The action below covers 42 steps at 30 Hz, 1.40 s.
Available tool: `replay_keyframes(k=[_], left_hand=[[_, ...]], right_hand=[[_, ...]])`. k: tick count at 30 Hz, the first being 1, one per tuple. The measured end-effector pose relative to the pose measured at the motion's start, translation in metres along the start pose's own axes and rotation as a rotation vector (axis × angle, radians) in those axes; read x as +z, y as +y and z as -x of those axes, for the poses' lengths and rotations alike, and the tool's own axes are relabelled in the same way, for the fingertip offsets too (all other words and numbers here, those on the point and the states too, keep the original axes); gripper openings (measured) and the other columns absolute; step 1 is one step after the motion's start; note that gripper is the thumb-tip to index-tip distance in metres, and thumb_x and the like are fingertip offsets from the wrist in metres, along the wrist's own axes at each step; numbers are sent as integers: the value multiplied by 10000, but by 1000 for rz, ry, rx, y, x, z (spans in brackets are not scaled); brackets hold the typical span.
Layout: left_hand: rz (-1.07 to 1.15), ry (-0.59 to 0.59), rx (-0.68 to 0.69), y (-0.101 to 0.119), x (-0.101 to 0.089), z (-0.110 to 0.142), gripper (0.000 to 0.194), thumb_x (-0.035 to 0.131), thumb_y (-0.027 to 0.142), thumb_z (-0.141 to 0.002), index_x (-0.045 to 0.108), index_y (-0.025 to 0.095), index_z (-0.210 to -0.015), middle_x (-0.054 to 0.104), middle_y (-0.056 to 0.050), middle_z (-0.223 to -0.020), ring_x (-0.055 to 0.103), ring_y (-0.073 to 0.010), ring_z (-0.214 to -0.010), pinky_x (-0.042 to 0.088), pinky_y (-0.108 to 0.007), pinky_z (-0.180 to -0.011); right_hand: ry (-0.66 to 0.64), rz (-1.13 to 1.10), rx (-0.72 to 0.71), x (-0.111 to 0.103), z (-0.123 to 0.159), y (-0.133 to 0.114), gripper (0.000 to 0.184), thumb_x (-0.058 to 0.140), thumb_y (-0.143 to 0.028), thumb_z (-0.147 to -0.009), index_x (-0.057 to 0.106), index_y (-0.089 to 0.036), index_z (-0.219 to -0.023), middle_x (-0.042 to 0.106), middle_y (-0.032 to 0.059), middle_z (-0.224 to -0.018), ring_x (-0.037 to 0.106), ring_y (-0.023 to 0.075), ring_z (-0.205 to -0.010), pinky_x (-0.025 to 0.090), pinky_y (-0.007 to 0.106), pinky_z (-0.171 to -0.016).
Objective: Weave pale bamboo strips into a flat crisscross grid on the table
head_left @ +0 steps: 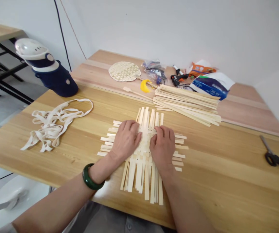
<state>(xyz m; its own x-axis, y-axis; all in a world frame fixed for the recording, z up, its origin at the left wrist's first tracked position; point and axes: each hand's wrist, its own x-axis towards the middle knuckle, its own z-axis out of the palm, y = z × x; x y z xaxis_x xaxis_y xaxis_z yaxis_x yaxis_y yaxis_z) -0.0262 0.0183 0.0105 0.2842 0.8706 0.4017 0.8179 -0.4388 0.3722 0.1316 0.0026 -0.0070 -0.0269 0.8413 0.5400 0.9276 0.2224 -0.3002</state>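
A cross-shaped weave of pale bamboo strips [144,142] lies flat on the wooden table in front of me, loose ends sticking out on every side. My left hand [126,138] rests over its left half, fingers bent and gripping the strips near the far edge. On the other half, my right hand [163,147] curls its fingers in the same way, thumb facing the left one. The fingertips are partly hidden. A dark green bangle [92,177] circles my left wrist.
Behind the weave lies a stack of loose strips [186,102]. White cloth tape [59,121] sits at left near a navy-and-white container [54,76]. Black-handled scissors [273,157] are at right. Toward the wall are a woven fan [124,71], a glue gun [179,78] and a blue package [208,86].
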Motion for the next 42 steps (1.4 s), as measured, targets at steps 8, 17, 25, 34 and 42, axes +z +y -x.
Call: replay_keyframes(k=[8,17,25,34,42], left_hand=[[-144,-108,8,6,8,-1,313,540,354,-927,581,168,-1175,558,-125,-1165,485,-304,-1086,427,-462,-990],[-203,-156,36,8,9,-8,335,547,412,-908,574,145,-1107,580,-127,-1107,464,-329,-1056,415,-476,-950],[-207,-187,46,8,9,-10,299,525,413,-922,566,174,-1098,582,-117,-1095,465,-329,-1025,409,-483,-908],[-224,-212,73,8,8,-9,243,490,380,-945,563,181,-1064,585,-109,-1067,465,-324,-991,400,-473,-869],[-192,-204,60,8,9,-8,241,495,394,-939,561,194,-1057,592,-110,-1059,478,-323,-1002,403,-477,-875]], right_hand=[[-80,104,-13,1,0,0,247,479,-93,-878,646,-163,-1046,599,104,-1009,435,270,-1016,417,420,-914],[-133,157,-12,3,-6,-3,190,473,-122,-909,615,-177,-1022,602,94,-988,423,271,-975,385,389,-823],[-152,160,-2,4,-8,-4,182,471,-109,-883,608,-187,-974,597,87,-934,416,273,-947,367,392,-787],[-144,198,-4,5,-6,-6,152,500,-107,-850,609,-190,-917,599,78,-894,401,264,-876,347,388,-742],[-154,182,12,5,-7,-6,138,509,-114,-841,601,-203,-894,580,76,-863,399,267,-869,348,395,-749]])
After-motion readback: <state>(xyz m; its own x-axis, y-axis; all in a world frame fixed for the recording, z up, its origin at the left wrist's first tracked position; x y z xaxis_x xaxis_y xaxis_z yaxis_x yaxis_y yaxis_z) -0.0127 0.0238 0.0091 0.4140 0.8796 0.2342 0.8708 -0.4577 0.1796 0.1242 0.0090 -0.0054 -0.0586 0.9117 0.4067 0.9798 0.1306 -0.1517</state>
